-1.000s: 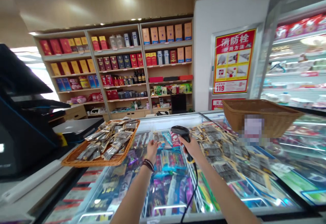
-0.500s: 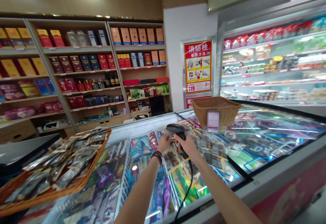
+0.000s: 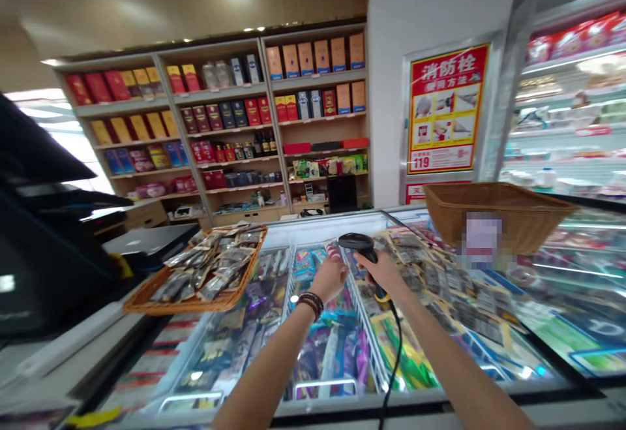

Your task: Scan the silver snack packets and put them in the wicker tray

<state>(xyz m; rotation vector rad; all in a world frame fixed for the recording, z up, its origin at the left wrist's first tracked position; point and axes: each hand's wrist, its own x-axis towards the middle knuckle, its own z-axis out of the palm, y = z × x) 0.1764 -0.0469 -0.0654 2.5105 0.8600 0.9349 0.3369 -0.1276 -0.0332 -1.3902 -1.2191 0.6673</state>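
My right hand (image 3: 384, 270) is wrapped round the handle of a black barcode scanner (image 3: 357, 242). The scanner's head points left, and its black cord (image 3: 395, 352) hangs down toward the front edge. Just left of it is my left hand (image 3: 331, 278), fingers curled together, with a dark beaded bracelet on the wrist. Whether anything is in those fingers I cannot make out. Both hands are above the glass top of a chest freezer (image 3: 313, 410). Many small flat packets (image 3: 445, 280) lie spread on the glass to the right.
An orange wicker tray (image 3: 195, 307) of similar packets stands left on the glass. A brown wicker basket (image 3: 508, 211) sits at the right. Dark equipment (image 3: 44, 247) occupies the far left. Behind are shelves of boxes (image 3: 313, 58) and a red fire-hydrant poster (image 3: 447, 110).
My view has turned left, so the shelves, tray and basket appear further right. My left hand has drawn back slightly toward me from the scanner's head. The scanner stays in my right hand.
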